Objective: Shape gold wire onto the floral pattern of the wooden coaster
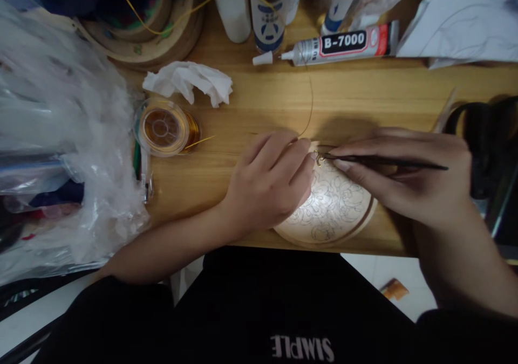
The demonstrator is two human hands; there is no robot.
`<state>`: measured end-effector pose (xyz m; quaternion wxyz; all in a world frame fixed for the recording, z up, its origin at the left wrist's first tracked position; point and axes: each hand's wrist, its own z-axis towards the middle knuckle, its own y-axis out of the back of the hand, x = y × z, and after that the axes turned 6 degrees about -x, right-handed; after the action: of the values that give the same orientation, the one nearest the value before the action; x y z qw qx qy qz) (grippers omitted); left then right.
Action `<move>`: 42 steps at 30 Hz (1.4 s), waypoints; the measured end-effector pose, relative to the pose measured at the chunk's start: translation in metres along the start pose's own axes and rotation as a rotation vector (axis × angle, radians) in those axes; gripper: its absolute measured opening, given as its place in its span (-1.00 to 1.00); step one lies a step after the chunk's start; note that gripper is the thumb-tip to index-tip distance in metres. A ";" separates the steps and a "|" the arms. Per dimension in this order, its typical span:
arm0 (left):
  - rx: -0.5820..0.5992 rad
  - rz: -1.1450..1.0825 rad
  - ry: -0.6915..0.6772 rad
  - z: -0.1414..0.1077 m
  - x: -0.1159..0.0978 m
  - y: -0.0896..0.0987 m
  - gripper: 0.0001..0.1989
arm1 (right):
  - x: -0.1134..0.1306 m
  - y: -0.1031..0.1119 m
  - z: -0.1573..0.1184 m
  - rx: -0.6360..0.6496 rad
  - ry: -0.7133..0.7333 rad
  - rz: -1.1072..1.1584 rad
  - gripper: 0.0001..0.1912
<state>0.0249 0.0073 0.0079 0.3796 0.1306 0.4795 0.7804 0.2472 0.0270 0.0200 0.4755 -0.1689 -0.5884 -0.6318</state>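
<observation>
A round pale disc (329,207) with a line-drawn flower pattern lies at the table's front edge. My left hand (273,178) rests over its left side, fingers curled together, the fingertips by a small bent gold wire shape (320,160). A thin gold wire (311,100) runs up from these fingers; their exact grip is hidden. My right hand (421,172) is closed around dark, slim tweezers (388,162), held nearly level from the right. The tweezers' tips meet the gold shape near the disc's upper edge. A bright spot of light falls on the drawing.
A spool of gold wire (162,129) and a crumpled tissue (190,81) lie left. Behind are a B-7000 glue tube (343,43), its white cap (263,58), a bottle (267,16) and stacked rings (178,35). Plastic bags (93,153) crowd the left; dark scissor-like handles (461,118) lie right.
</observation>
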 end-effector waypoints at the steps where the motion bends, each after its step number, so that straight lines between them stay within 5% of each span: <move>1: 0.003 0.006 -0.002 0.000 0.000 0.000 -0.79 | 0.000 0.000 0.000 0.000 -0.003 0.001 -0.80; 15: 0.093 0.021 0.021 0.005 -0.006 -0.002 -0.85 | 0.007 -0.002 0.004 -0.231 -0.046 0.036 -0.62; 26: 0.123 -0.209 0.084 -0.002 0.008 -0.006 -0.80 | 0.003 0.001 0.005 -0.262 -0.033 0.021 -0.77; 33: 0.053 -0.128 0.031 0.000 0.007 -0.005 -0.82 | -0.003 0.006 0.002 -0.056 0.044 0.026 -0.81; 42: 0.061 -0.062 0.014 0.001 0.004 -0.004 -0.84 | -0.002 0.003 0.001 -0.007 -0.007 0.002 -0.83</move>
<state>0.0248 0.0115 0.0047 0.3960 0.1219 0.5096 0.7540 0.2504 0.0292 0.0204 0.4735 -0.1733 -0.5877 -0.6327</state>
